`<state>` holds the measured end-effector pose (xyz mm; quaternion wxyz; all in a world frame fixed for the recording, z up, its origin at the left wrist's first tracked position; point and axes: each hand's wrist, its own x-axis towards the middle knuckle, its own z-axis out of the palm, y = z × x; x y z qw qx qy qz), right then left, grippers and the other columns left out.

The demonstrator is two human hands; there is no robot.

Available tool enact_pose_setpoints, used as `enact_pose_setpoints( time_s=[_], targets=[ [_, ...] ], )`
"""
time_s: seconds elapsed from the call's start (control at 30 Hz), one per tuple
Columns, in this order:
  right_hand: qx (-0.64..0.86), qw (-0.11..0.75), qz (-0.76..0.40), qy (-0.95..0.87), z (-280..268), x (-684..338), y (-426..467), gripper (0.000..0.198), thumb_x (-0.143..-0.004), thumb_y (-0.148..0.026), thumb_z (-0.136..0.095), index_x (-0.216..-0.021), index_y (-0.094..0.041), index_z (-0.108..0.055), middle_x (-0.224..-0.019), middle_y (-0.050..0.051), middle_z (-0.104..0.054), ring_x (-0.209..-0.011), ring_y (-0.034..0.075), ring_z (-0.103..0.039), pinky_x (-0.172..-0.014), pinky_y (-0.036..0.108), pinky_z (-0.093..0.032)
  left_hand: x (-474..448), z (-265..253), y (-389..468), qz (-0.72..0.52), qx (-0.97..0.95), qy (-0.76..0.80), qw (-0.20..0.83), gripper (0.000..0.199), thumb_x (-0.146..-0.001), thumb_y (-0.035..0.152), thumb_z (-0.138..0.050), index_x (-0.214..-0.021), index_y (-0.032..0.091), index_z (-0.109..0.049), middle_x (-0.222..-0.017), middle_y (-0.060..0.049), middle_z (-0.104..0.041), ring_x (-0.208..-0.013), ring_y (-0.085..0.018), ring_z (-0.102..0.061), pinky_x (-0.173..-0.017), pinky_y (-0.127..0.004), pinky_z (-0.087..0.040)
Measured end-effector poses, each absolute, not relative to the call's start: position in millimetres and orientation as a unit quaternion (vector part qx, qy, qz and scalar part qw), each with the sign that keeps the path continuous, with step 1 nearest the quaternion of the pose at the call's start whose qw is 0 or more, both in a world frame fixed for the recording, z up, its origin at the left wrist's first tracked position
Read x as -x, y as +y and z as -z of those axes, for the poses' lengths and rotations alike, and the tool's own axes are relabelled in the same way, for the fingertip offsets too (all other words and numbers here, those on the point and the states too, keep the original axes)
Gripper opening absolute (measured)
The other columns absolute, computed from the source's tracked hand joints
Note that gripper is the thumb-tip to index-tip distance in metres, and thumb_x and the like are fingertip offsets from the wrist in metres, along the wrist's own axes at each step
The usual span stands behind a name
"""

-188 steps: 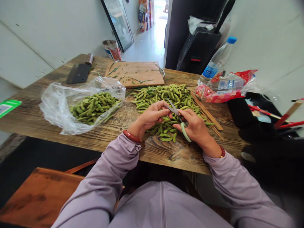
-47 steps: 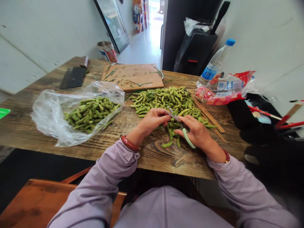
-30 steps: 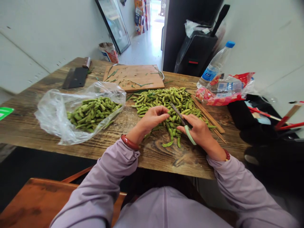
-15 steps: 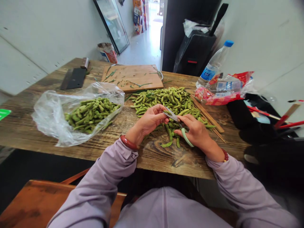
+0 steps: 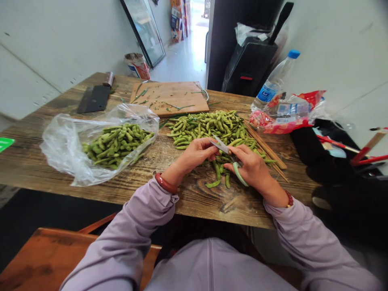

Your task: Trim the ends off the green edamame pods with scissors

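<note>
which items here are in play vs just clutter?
In play: scissors in right hand; pod held by left hand; loose pods; bag of pods.

Lying about: cleaver, board, bottle, red wrapper, chopsticks, all on the table.

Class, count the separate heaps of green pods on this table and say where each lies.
2: a loose pile on the table's bare wood beyond the hands, and a heap in the clear plastic bag to the left.
</note>
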<state>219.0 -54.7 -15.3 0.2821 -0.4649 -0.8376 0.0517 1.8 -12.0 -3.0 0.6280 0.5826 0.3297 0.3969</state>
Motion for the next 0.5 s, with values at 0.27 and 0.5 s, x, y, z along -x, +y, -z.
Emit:
enact_pose_setpoints(
  time_s=[0.27,0.5],
  targets=[
    [0.447,0.308,-0.079,-0.836,20.1,-219.3,-53.2,0.05,-0.084,-0.031,-0.076,-0.131,-0.022,-0.06,-0.106,0.011,-0.066,-0.091,0.027,-0.069,-0.078,0.041,-0.059,-4.5,0.8,-13.1,-0.384,-0.592,0.326,0.63,0.023,-0.078,0.035,-0.077,-0.085,0.014,-0.073,-0.068,0.0,-0.063,-0.056,-0.009,-0.054,-0.056,-0.022,-0.044],
    [0.437,0.309,-0.079,-0.841,21.7,-220.4,-52.5,0.047,-0.086,-0.033,-0.074,-0.129,-0.023,-0.061,-0.104,0.01,-0.066,-0.095,0.029,-0.068,-0.081,0.043,-0.059,-4.1,1.9,-13.4,-0.385,-0.6,0.327,0.62,0.022,-0.079,0.035,-0.076,-0.083,0.014,-0.075,-0.07,-0.001,-0.063,-0.056,-0.008,-0.051,-0.054,-0.021,-0.043]
  ],
)
